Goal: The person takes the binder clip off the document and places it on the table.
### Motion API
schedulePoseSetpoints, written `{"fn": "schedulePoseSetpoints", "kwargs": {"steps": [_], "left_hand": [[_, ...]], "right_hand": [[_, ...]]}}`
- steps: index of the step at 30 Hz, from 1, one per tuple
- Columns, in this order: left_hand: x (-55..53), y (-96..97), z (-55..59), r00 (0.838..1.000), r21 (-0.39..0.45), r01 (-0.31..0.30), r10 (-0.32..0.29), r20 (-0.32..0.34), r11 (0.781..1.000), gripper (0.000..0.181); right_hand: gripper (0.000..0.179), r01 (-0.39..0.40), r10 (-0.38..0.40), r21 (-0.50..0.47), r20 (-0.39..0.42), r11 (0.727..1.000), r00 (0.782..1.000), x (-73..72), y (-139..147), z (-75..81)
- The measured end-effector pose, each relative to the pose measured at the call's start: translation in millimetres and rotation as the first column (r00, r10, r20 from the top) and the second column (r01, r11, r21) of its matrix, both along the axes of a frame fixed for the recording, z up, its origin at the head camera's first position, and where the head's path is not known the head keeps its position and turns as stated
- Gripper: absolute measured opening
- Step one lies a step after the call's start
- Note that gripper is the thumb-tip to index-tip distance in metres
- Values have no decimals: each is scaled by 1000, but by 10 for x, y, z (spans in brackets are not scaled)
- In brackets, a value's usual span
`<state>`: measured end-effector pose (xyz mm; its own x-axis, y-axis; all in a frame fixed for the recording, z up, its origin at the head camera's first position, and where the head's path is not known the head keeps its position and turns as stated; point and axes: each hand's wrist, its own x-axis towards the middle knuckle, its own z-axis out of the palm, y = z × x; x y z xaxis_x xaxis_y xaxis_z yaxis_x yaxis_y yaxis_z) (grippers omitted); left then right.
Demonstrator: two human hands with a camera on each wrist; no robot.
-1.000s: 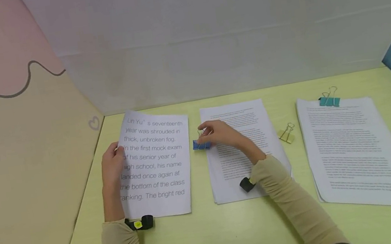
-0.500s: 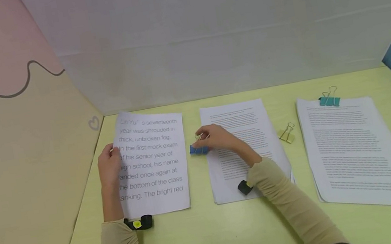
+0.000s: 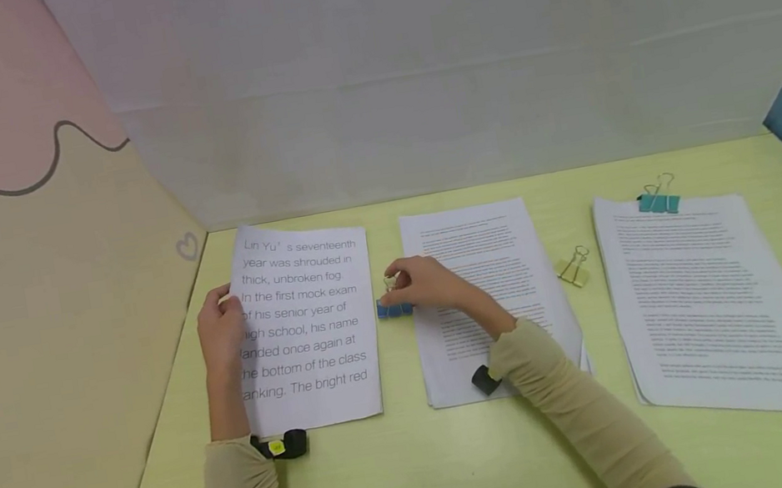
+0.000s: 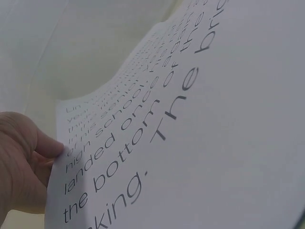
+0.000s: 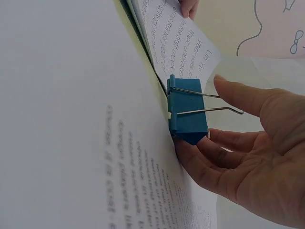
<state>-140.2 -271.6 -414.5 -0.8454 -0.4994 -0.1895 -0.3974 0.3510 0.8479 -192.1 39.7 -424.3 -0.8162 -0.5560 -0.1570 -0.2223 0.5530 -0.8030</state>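
My left hand (image 3: 220,327) grips the left edge of the large-print paper (image 3: 317,411), whose left side is lifted and curved. The left wrist view shows the thumb (image 4: 46,144) on the printed face, the fingers mostly behind the sheet. My right hand (image 3: 435,284) holds a blue binder clip (image 3: 394,309) in the gap between this paper and the middle stack. In the right wrist view, the thumb is at the clip's wire handles (image 5: 209,110) while the other fingers curl beneath its blue body. No paper shows between its jaws.
The middle stack (image 3: 480,332) of small-print sheets lies under my right forearm. Right of it rests a gold binder clip (image 3: 574,270). Farther right, another stack (image 3: 710,297) has a teal binder clip (image 3: 660,203) on its top edge. Walls stand behind and left.
My right hand has moved the blue binder clip slightly left and toward me. The large-print paper shifted left with my left hand, then slightly back right. The other stacks stayed put.
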Motion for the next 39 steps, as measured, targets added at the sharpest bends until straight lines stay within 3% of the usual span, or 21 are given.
{"fn": "schedulePoseSetpoints", "kwargs": {"steps": [11, 18, 23, 27, 30, 33, 39], "left_hand": [[-32, 44, -52, 999, 4, 29, -29, -25, 1000, 46], [-56, 20, -77, 999, -47, 45, -44, 23, 998, 49], [-55, 31, 18, 998, -104, 51, -55, -36, 993, 48], [-14, 148, 166, 987, -167, 86, -106, -119, 982, 45], [13, 333, 278, 971, -187, 124, -158, -177, 975, 42], [-4, 600, 360, 945, -178, 201, -238, -223, 963, 39], [-92, 1306, 405, 856, -134, 401, -423, -296, 906, 37]], "right_hand": [[55, 62, -59, 73, -37, 995, 998, 30, 0, 5], [54, 109, -107, 30, -54, 994, 993, 63, 118, 131], [48, 213, -220, -72, -131, 974, 967, 71, 439, 278], [44, 297, -306, -80, -164, 952, 938, 74, 773, 366], [45, 355, -359, -53, -167, 933, 918, 89, 1060, 427], [50, 408, -408, -36, -163, 912, 898, 110, 1387, 475], [58, 521, -521, -45, -165, 852, 838, 215, 2000, 509]]}}
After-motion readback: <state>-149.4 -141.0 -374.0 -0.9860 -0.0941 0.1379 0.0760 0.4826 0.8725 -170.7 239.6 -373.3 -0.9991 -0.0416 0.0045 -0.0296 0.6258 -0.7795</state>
